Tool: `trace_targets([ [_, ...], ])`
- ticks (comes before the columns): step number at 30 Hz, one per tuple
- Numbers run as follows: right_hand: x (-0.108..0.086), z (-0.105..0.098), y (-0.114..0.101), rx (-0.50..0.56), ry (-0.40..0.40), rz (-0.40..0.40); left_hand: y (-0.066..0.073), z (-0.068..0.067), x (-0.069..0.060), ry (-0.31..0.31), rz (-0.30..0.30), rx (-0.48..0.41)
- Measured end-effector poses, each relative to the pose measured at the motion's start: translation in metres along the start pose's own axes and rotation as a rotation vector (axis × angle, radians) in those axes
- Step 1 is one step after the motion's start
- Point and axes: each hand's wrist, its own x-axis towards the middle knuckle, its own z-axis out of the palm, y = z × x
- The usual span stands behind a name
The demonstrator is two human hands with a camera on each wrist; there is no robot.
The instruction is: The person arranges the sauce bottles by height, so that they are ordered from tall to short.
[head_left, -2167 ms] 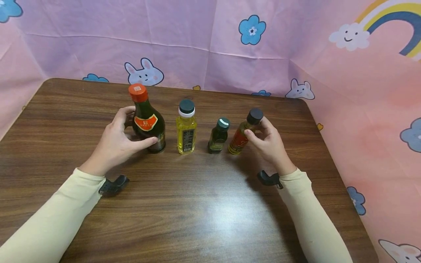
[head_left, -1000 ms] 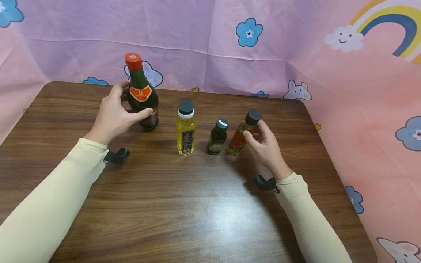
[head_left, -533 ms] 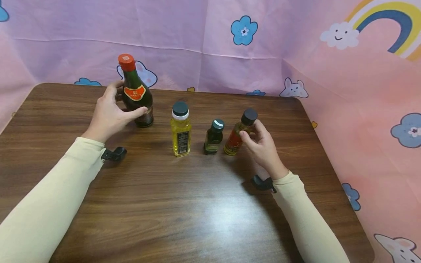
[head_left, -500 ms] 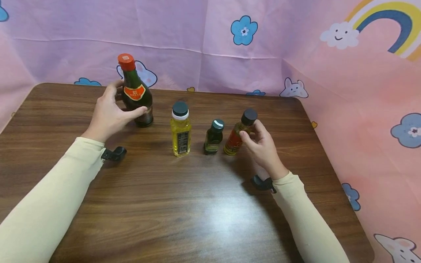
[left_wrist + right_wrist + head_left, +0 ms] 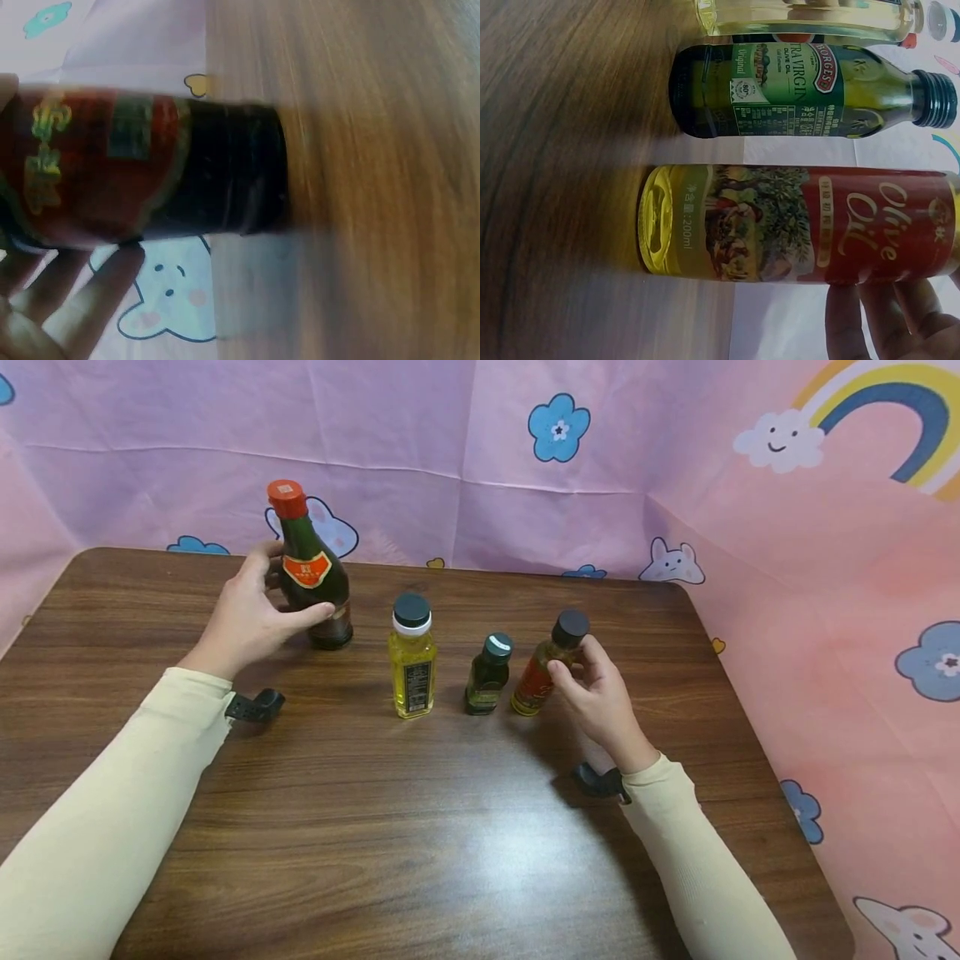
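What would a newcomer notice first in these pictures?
Probably the tall dark red-capped bottle, held in the left hand toward the back left of the table. Next, the bright yellow bottle near the middle and the red-labelled olive oil bottle in the right hand. Behind, a rainbow brightens the pink cloth's upper right.

Fingers [image 5: 846,324] touch a red-labelled olive oil bottle [image 5: 780,225], with a green-labelled bottle [image 5: 795,91] just beside it.

The red-capped bottle [image 5: 324,581] looks glassy, the table [image 5: 360,827] glossy wood, the backdrop [image 5: 405,435] cloth.
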Motion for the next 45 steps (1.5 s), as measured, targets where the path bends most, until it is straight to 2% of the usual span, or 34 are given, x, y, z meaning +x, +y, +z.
trace_targets([
  [6, 0.001, -0.001, -0.001, -0.004, 0.008, -0.007, -0.005, 0.001, -0.001, -0.032, -0.019, -0.045],
  [10, 0.001, -0.002, -0.002, -0.011, 0.002, -0.013, -0.006, 0.002, -0.003, -0.01, -0.031, -0.045],
  [18, 0.0, -0.002, -0.001, -0.026, -0.002, -0.005, -0.005, 0.001, -0.003, 0.028, 0.004, 0.001],
  [23, 0.0, -0.002, 0.001, -0.016, -0.002, -0.017, -0.006, 0.001, -0.005, 0.017, 0.008, 0.021],
  [30, -0.001, -0.001, 0.003, -0.004, -0.006, -0.014, -0.008, 0.0, -0.006, -0.027, -0.022, -0.004],
  [36, 0.0, 0.001, 0.003, -0.011, -0.008, -0.028, -0.01, 0.001, -0.007, -0.039, -0.03, -0.019],
  [40, -0.001, 0.001, 0.004, -0.01, -0.001, -0.033, -0.011, 0.002, -0.008, -0.054, -0.014, -0.027],
  [45, -0.001, 0.001, 0.005, -0.017, 0.003, -0.035, -0.008, 0.001, -0.01, -0.032, 0.011, -0.026],
])
